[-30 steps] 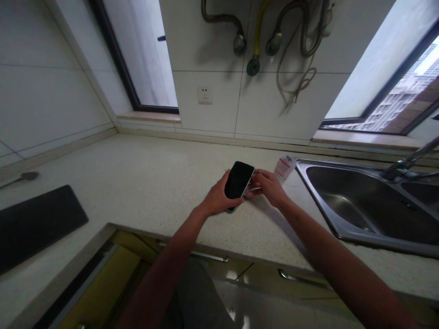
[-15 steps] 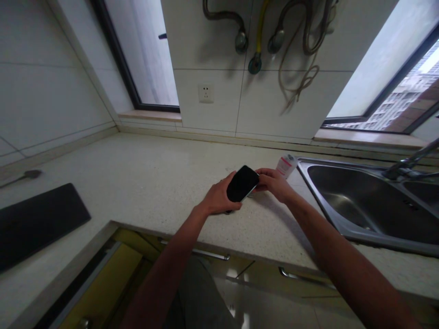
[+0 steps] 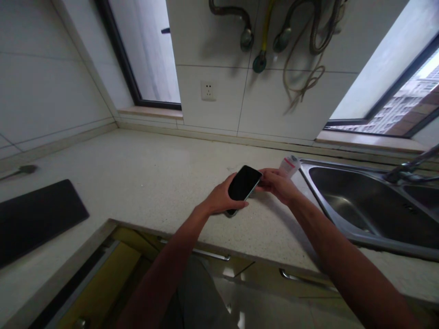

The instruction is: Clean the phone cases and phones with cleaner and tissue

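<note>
A black-screened smartphone is held tilted above the counter, screen up. My left hand is wrapped round its left side and lower part, with the thumb across the lower edge of the screen. At the upper right edge of the phone, my right hand has its fingers bent together against the corner; the fingertips are partly hidden. A small clear plastic bag with a red stripe is just behind my right hand. Something small and greyish shows under the phone's right edge, too hidden to name.
A steel sink with a faucet is set into the counter at right. On the left lie a flat black panel and a dark-headed utensil. An open drawer stands below the left front edge.
The phone has shifted slightly in my left hand, and more of its lower end shows below the thumb. My right hand stays at its upper right corner. The view has moved slightly.
</note>
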Demonstrator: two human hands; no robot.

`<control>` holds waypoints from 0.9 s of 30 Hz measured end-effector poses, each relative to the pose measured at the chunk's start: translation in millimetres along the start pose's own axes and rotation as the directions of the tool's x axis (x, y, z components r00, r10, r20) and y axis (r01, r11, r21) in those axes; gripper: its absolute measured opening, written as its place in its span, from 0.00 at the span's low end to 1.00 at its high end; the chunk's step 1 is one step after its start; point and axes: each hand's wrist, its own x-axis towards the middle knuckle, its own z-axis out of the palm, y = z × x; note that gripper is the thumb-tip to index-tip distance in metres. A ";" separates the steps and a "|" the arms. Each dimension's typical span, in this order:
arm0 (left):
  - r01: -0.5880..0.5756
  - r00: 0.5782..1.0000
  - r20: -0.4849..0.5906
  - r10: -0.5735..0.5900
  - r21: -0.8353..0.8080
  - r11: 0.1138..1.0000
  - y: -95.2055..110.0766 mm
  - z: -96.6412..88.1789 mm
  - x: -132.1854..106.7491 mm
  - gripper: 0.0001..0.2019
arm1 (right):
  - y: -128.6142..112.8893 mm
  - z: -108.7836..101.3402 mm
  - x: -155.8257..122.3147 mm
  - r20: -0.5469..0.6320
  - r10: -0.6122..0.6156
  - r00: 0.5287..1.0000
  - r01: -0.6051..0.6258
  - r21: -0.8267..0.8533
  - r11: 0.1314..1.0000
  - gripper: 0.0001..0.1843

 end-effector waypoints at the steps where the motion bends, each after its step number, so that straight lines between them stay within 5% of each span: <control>1: 0.002 1.000 -0.023 -0.003 -0.042 0.999 -1.1 1.9 1.8 0.50 | -0.9 1.5 0.0 -0.010 -0.017 1.000 0.017 0.014 1.000 0.10; 5: -0.003 0.989 -0.143 -0.032 -0.240 0.971 -5.4 9.3 8.9 0.44 | -0.8 9.3 -1.3 0.021 -0.017 1.000 0.016 0.076 0.997 0.09; 12: 0.079 0.935 -0.297 -0.195 -0.361 0.929 -8.8 10.7 14.8 0.43 | 13.2 33.0 -14.3 0.301 0.104 0.948 -0.115 0.019 0.993 0.18; 27: 0.141 0.932 -0.225 -0.285 -0.499 0.855 -7.3 10.8 14.4 0.42 | 24.4 49.3 -20.2 0.289 0.014 0.957 -0.002 -0.039 0.999 0.18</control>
